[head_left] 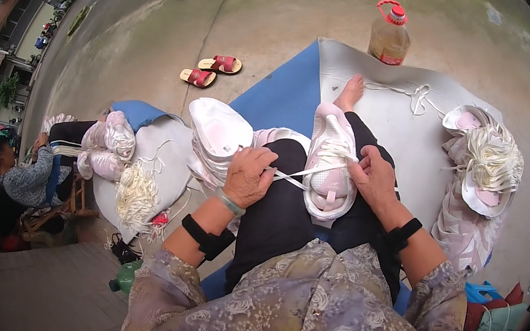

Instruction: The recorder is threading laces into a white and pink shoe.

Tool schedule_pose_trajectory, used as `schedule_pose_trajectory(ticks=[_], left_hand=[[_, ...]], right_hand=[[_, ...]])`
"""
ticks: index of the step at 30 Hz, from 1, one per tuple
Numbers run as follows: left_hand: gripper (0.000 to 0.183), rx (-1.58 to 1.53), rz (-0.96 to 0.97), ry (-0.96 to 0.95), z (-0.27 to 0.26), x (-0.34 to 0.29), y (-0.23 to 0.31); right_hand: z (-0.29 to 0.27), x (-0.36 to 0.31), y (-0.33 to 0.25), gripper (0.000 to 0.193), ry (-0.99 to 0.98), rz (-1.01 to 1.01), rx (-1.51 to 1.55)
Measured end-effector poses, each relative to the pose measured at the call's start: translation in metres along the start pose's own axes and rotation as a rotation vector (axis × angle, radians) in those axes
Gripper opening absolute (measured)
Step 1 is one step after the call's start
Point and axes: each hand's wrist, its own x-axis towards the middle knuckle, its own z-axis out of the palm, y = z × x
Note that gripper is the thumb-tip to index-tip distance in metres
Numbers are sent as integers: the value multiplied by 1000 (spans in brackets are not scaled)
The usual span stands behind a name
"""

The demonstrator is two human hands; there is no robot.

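A pink and white sneaker upper (329,124) rests across my lap between my thighs, its toe pointing away from me. White lacing runs across its front. To its left, my left hand (249,175) is closed in a pinch on one length of the white shoelace (299,174), which stretches over to the shoe. My right hand (374,179) sits at the shoe's right edge, thumb and fingers closed on the lace near the eyelets. Just beyond my left hand stands a stack of similar white and pink uppers (218,130).
At right, more uppers (468,237) lie stacked under a bundle of cream laces (493,160). A red-capped oil jug (390,39) stands beyond the white sheet (420,132). Red sandals (221,64) lie ahead. On the left, another person (29,177) sits near uppers and a lace bundle (136,198).
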Motion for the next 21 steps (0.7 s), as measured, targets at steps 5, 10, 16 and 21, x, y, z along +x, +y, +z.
schedule_pose_trajectory(ticks=[5, 10, 16, 21], left_hand=[[21, 54, 26, -174, 33, 38, 40], [13, -7, -30, -235, 39, 39, 43], [14, -378, -173, -482, -16, 37, 9], [24, -644, -330, -610, -15, 31, 17]], right_hand=[[-3, 4, -12, 56, -208, 121, -70], [-5, 9, 1, 63, -258, 176, -6], [-8, 7, 14, 64, -315, 202, 181], [-7, 7, 10, 65, -361, 201, 182]])
